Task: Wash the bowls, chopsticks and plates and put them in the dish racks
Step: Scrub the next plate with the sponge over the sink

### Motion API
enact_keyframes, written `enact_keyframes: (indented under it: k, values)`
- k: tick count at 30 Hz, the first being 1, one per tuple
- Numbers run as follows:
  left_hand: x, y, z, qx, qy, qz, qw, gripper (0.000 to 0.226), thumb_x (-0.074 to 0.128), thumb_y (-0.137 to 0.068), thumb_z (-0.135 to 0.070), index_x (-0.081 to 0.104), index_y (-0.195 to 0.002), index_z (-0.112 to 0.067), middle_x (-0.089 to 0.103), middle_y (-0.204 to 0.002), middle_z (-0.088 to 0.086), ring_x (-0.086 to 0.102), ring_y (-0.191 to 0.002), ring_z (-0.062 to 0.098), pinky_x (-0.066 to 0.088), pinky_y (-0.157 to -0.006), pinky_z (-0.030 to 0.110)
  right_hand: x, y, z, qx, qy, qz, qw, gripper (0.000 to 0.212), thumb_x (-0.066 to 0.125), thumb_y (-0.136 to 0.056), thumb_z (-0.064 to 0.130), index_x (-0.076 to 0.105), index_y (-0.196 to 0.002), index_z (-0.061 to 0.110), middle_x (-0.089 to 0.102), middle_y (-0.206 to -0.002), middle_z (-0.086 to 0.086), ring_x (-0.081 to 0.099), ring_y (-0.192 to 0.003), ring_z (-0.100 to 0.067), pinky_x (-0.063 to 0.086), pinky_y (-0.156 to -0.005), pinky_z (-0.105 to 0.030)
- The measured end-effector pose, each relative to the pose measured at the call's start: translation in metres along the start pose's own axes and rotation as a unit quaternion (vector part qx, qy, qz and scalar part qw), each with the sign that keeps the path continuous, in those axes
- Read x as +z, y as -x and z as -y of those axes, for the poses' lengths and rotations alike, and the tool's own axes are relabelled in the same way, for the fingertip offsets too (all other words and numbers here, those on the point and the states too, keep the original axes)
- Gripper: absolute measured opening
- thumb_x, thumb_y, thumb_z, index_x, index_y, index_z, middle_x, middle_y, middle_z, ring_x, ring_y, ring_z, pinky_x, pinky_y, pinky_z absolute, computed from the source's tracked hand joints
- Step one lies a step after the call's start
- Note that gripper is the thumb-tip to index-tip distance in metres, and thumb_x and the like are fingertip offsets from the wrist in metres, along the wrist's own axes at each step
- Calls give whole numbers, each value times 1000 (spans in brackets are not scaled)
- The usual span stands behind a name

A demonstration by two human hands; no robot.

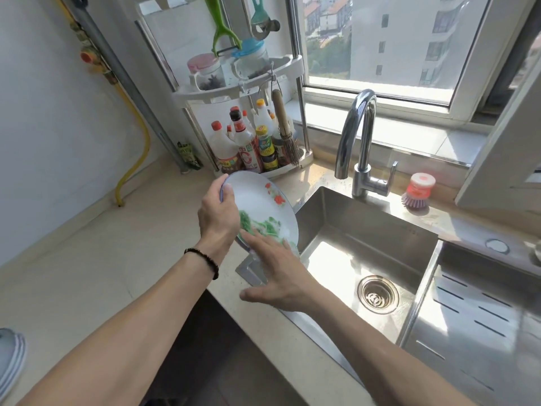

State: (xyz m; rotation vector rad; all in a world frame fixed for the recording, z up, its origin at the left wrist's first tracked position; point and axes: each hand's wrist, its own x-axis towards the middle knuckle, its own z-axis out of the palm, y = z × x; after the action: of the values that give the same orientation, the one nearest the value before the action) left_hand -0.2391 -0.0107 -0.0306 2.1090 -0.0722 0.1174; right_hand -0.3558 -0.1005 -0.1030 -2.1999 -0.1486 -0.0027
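Note:
A white plate [257, 200] with red flowers and green leaves painted on it is held tilted over the left edge of the steel sink [366, 238]. My left hand [218, 213] grips its upper left rim, thumb on the face. My right hand [276, 269] lies flat with spread fingers against the plate's lower edge; no cloth or sponge shows in it. At the far left bottom edge lies a stack of white dishes [10, 358], partly cut off.
A tall chrome faucet [358, 136] stands behind the sink, no water running. A red-topped dish brush [418, 191] sits to its right. A corner shelf with sauce bottles [251, 142] stands behind the plate. A perforated steel drain tray [474, 312] lies right of the basin.

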Motion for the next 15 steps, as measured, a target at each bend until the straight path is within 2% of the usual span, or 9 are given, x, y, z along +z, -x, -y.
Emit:
enact_keyframes:
  k: [4,7,9,11,13,15]
  values:
    - [-6,1,5,-19,32,15,999,36,37,-108,-31,55,-139,-27,61,-124,-1,59,-118,23,52,-100,47,-9,-1,-25,37,94,-30,994,97,74,-80,33,15,-157,42,18,-166,8,13,-153,-13,-12,-122,-49]
    - [-4,5,4,-24,25,-21,999,37,38,-108,-31,55,-140,-24,61,-129,1,57,-120,23,49,-104,43,-5,-4,-8,4,43,-19,999,99,75,-78,45,19,-158,33,20,-165,6,14,-152,-13,-7,-122,-41]
    - [-8,3,5,-23,30,-7,999,37,38,-108,-29,54,-141,-24,59,-134,1,54,-125,21,46,-107,39,-1,-2,-1,-22,19,8,1000,97,77,-80,45,19,-158,37,22,-165,7,14,-151,-10,-10,-122,-42]
    - [-15,0,7,-18,36,28,999,37,38,-108,-29,54,-141,-25,59,-131,-1,55,-123,21,48,-107,41,-7,-1,-17,-5,76,3,997,98,75,-81,44,13,-157,42,15,-167,8,10,-153,-11,-17,-119,-49]
    - [-17,2,8,-17,37,30,999,37,38,-108,-30,54,-140,-26,60,-126,-1,58,-119,22,51,-103,44,-11,-1,-26,32,137,-3,990,101,73,-82,44,8,-159,38,9,-168,8,5,-155,-14,-20,-117,-51]
    - [-15,4,8,-17,29,-1,999,37,39,-107,-31,55,-140,-25,61,-129,0,57,-121,22,49,-104,44,-3,-1,-13,9,96,-1,995,97,71,-85,41,10,-160,33,11,-167,5,6,-155,-15,-16,-119,-47]
